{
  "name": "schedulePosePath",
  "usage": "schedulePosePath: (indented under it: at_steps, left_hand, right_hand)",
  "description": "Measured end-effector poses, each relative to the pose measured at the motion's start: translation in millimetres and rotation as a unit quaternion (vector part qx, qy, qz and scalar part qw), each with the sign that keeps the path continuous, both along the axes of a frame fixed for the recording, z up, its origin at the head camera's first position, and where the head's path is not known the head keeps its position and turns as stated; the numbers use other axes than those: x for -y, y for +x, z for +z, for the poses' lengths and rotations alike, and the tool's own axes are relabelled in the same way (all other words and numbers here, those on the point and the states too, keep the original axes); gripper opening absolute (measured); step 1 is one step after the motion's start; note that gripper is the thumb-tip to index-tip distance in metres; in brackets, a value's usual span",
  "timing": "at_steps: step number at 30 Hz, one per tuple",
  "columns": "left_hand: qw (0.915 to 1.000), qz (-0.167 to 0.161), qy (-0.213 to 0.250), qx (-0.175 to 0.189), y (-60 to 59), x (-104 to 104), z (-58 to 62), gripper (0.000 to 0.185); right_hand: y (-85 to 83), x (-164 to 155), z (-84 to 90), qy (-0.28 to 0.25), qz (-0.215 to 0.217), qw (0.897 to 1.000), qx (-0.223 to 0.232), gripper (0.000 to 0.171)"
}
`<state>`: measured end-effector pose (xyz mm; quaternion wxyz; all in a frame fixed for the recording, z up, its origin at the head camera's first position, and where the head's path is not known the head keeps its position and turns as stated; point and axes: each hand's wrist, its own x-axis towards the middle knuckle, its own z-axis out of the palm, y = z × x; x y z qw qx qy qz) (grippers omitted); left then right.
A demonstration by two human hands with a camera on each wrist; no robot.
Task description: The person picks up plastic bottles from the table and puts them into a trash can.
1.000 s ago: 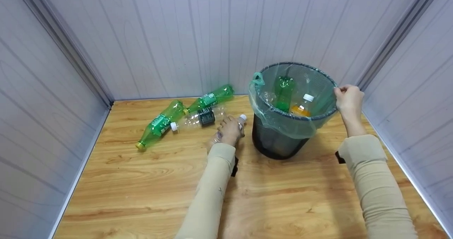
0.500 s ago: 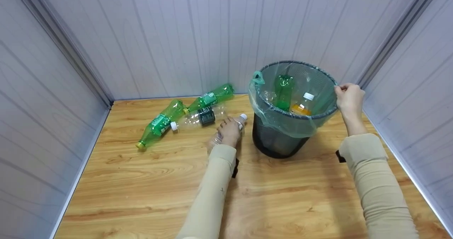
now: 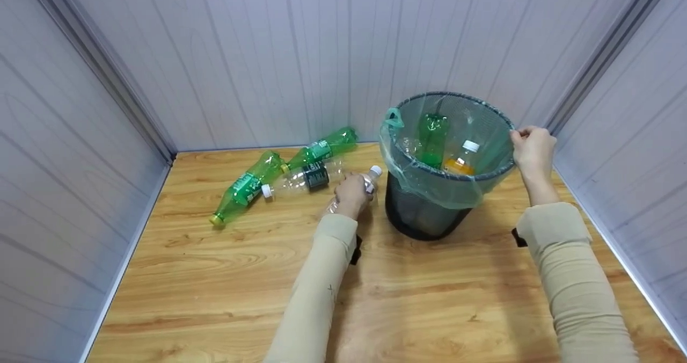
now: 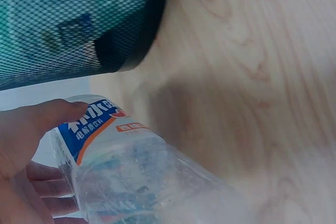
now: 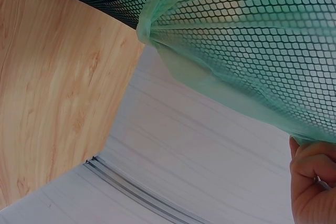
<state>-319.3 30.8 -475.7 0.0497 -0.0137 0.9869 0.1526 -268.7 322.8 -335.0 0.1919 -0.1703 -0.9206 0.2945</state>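
A clear bottle (image 3: 358, 189) is being gripped by the left hand (image 3: 351, 194); the bin's rim (image 3: 485, 174) is being pinched by the right hand (image 3: 533, 149).

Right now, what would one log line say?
left hand: grips clear bottle | right hand: pinches bin rim | table: three bottles lying

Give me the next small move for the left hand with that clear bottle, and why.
Probably lift the clear bottle up over the bin rim. The left hand already grips it just beside the mesh bin, the right hand holds the rim and green liner, and other bottles already lie inside.
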Motion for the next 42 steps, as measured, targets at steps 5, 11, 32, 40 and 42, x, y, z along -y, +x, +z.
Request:
schedulePosePath:
  at_steps: [5, 11, 32, 40, 42]
  left_hand:
    - [0.9999, -0.003, -0.002, -0.011, 5.4, 6.2, 12.8, 0.057]
    - [0.9997, 0.005, 0.014, -0.021, 5.9, 17.1, 24.3, 0.055]
    - [0.9926, -0.005, 0.093, -0.078, 8.3, 49.9, 91.3, 0.064]
    - [0.9856, -0.028, 0.11, -0.126, 18.1, 55.5, 129.1, 0.067]
    - [0.9832, -0.036, 0.114, -0.138, 21.7, 55.7, 138.5, 0.067]
  right_hand:
    - [0.5, -1.6, 0.8, -0.007, 0.008, 1.0, 0.011, 0.034]
    - [1.9, -2.4, 1.7, -0.004, 0.014, 1.0, 0.011, 0.035]
    - [0.5, 0.2, 0.3, 0.0, 0.009, 1.0, -0.005, 0.034]
    - [1.5, -0.7, 1.0, -0.004, 0.016, 1.0, -0.005, 0.033]
    - [1.9, -1.6, 1.4, -0.006, 0.021, 1.0, 0.001, 0.034]
